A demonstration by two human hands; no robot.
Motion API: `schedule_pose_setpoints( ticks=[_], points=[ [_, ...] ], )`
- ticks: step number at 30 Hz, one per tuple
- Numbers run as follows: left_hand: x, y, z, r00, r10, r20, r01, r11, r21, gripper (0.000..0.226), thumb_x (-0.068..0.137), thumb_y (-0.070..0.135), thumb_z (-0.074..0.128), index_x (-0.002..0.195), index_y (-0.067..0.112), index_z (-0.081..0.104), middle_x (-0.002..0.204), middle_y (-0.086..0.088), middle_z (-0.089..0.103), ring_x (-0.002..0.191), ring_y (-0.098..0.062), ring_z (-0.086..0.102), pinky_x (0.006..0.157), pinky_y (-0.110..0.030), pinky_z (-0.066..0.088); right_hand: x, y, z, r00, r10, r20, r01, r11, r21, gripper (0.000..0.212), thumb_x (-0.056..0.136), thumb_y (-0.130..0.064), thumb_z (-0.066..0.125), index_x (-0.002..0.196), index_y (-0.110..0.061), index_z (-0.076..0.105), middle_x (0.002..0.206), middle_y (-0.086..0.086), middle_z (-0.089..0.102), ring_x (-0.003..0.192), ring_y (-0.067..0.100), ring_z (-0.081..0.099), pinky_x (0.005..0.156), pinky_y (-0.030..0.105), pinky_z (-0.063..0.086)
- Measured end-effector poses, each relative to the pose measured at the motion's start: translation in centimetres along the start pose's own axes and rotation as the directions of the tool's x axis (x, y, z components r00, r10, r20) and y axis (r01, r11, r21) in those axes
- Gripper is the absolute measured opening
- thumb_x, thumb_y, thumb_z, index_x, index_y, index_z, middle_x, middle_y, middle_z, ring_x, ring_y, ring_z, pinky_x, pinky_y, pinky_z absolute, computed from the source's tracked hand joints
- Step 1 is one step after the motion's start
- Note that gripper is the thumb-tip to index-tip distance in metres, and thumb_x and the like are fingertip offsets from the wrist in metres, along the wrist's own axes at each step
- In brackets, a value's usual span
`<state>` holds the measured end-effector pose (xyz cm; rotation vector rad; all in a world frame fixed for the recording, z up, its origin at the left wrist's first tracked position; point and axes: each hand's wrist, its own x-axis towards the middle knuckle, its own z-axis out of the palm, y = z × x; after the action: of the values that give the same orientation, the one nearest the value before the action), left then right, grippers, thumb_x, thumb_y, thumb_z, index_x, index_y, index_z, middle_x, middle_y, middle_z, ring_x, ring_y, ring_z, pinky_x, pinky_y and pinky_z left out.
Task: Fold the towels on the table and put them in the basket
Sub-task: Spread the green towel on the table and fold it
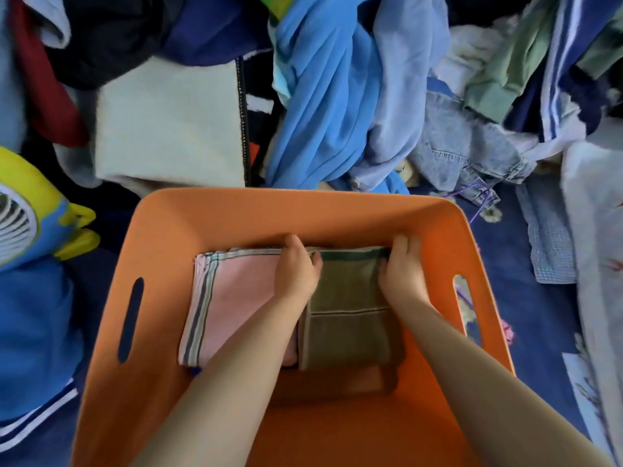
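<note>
A home laundry corner is being shown, most likely a bedroom or living space. A heap of worn household clothing (337, 79) is being spread across the far side: blue shirts, a denim garment (472, 153), a cream fleece (168, 129) at far left. Everything is being laid on a dark blue patterned cloth (526, 298). An orange plastic laundry basket (236, 210) is being kept near, and a small cartoon-styled fan (23, 217) is being seen at the left.

Both bare forearms reaching up toward 12 o'clock, side by side. Left hand (296, 267) palm down, thumb toward 3 o'clock. Right hand (403, 267) likewise, fingers curled downward.
</note>
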<state>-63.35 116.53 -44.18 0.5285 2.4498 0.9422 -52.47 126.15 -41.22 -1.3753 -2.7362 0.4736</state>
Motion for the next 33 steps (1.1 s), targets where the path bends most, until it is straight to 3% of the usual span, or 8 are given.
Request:
schedule_pose_setpoints(
  ticks=[3,4,6,8,11,18,22,33],
  points=[
    [0.1,-1.4,1.1,0.988,0.134,-0.080,-0.129,0.990,0.057,0.030,0.088,0.014,0.059,0.106,-0.008,0.048,0.107,-0.025,0.054,0.098,-0.036,0.056,0.081,-0.035,0.043,-1.0,-0.1,2.6,0.968,-0.224,0.115,0.240,0.959,-0.150,0.035,0.065,-0.007,0.058,0.096,0.009,0.063,0.104,0.035,0.061,0.092,0.050,0.062,0.075,0.055,0.053],
    [0.1,-1.8,1.6,0.977,0.193,-0.093,-0.185,0.978,0.093,0.029,0.081,0.011,0.067,0.097,-0.008,0.052,0.097,-0.027,0.056,0.085,-0.037,0.060,0.071,-0.035,0.048,-1.3,-0.5,3.1,0.947,-0.265,0.181,0.302,0.927,-0.221,0.042,0.071,-0.016,0.054,0.106,0.005,0.063,0.115,0.034,0.058,0.104,0.047,0.060,0.083,0.055,0.051],
    [0.2,-2.5,2.4,0.966,0.254,-0.055,-0.243,0.957,0.158,0.035,0.060,0.008,0.084,0.074,-0.004,0.054,0.073,-0.023,0.058,0.052,-0.034,0.061,0.043,-0.026,0.047,-1.6,-0.3,4.2,0.928,-0.224,0.298,0.322,0.884,-0.339,0.057,0.090,-0.034,0.029,0.141,-0.009,0.032,0.151,0.026,0.020,0.141,0.037,0.022,0.113,0.050,0.022],
    [1.0,-3.4,2.8,0.964,0.267,-0.011,-0.260,0.947,0.188,0.041,0.049,0.012,0.090,0.063,0.000,0.054,0.065,-0.019,0.056,0.039,-0.029,0.055,0.033,-0.022,0.043,-1.3,0.9,4.9,0.905,-0.137,0.402,0.285,0.898,-0.335,0.065,0.089,-0.051,0.006,0.148,-0.023,-0.001,0.155,0.012,-0.016,0.144,0.026,-0.014,0.117,0.044,-0.005],
    [1.8,-3.9,2.7,0.960,0.278,0.036,-0.277,0.920,0.277,0.041,0.042,0.020,0.092,0.055,0.003,0.058,0.061,-0.014,0.056,0.039,-0.027,0.055,0.030,-0.022,0.040,-1.2,1.4,5.9,0.887,-0.097,0.451,0.269,0.903,-0.334,0.066,0.090,-0.058,0.004,0.146,-0.026,-0.010,0.153,0.008,-0.024,0.142,0.023,-0.022,0.115,0.043,-0.011],
    [1.9,-2.8,2.0,0.954,0.298,0.033,-0.274,0.822,0.498,0.038,0.046,0.027,0.091,0.061,0.006,0.062,0.069,-0.012,0.059,0.052,-0.025,0.061,0.039,-0.023,0.044,-0.4,0.5,5.7,0.827,-0.004,0.563,0.239,0.907,-0.345,0.067,0.094,-0.056,0.016,0.145,-0.025,-0.016,0.151,0.007,-0.031,0.140,0.022,-0.028,0.114,0.046,-0.014],
    [0.6,-1.8,1.2,0.981,0.157,0.114,-0.192,0.863,0.468,0.027,0.092,0.020,0.051,0.113,0.004,0.051,0.123,-0.014,0.044,0.112,-0.030,0.051,0.089,-0.036,0.043,-0.1,-0.5,4.0,0.781,0.049,0.623,0.238,0.898,-0.369,0.073,0.091,-0.060,0.022,0.145,-0.027,-0.014,0.152,0.006,-0.029,0.141,0.024,-0.026,0.115,0.047,-0.012],
    [-6.2,6.8,-9.8,0.970,0.116,0.213,-0.233,0.685,0.690,0.031,0.092,0.012,0.044,0.121,0.004,0.051,0.131,-0.014,0.048,0.120,-0.031,0.049,0.097,-0.038,0.041,-5.0,-4.9,-8.5,0.856,-0.118,0.503,0.223,0.963,-0.152,0.066,0.094,-0.034,0.042,0.148,-0.025,0.004,0.157,0.006,-0.012,0.145,0.026,-0.010,0.118,0.043,0.004]
  ],
)
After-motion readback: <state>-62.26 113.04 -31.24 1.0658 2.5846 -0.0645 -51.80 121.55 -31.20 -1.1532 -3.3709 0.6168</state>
